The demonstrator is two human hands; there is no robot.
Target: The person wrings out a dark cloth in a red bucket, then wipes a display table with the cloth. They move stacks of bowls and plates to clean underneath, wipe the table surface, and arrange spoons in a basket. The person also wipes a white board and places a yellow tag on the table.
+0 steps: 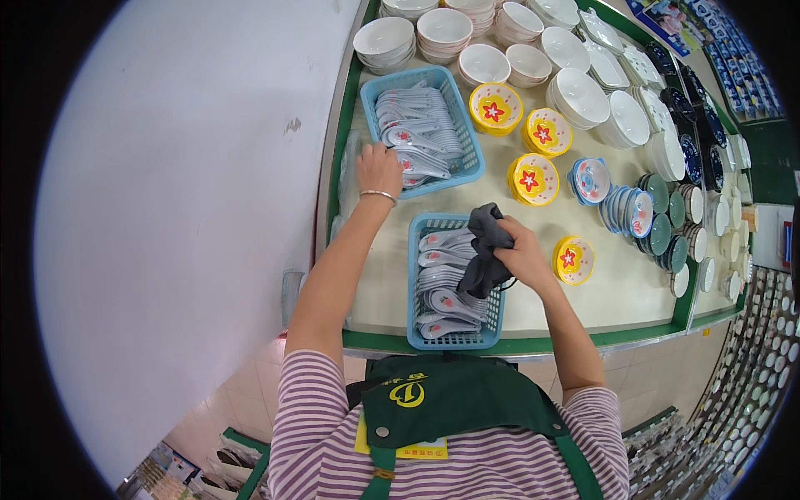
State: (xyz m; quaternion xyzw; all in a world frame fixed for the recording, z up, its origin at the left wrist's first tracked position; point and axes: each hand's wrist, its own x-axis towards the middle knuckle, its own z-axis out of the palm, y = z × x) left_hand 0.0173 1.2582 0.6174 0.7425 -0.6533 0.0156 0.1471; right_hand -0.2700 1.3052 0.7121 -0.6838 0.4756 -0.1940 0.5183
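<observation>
My left hand (380, 167) reaches over the left rim of the far blue plastic basket (473, 156). Its fingertips are at the ends of the white soup spoons (417, 140), which bear red flowers and lie stacked in rows. Whether the fingers grip a spoon or the rim is hidden. A crumpled dark grey cloth (487, 240) is bunched in my right hand (526, 253). It hangs over the right side of the near blue basket (414, 281), partly covering more spoons (453, 306) of the same kind.
Yellow flower bowls (533, 179) stand in stacks right of the baskets, beside blue-rimmed bowls (627, 211). White bowls (484, 64) line the back. Green bowls (657, 234) and dark blue dishes (690, 156) are further right. A white wall (206, 187) borders the left; the table's green edge (544, 345) runs in front.
</observation>
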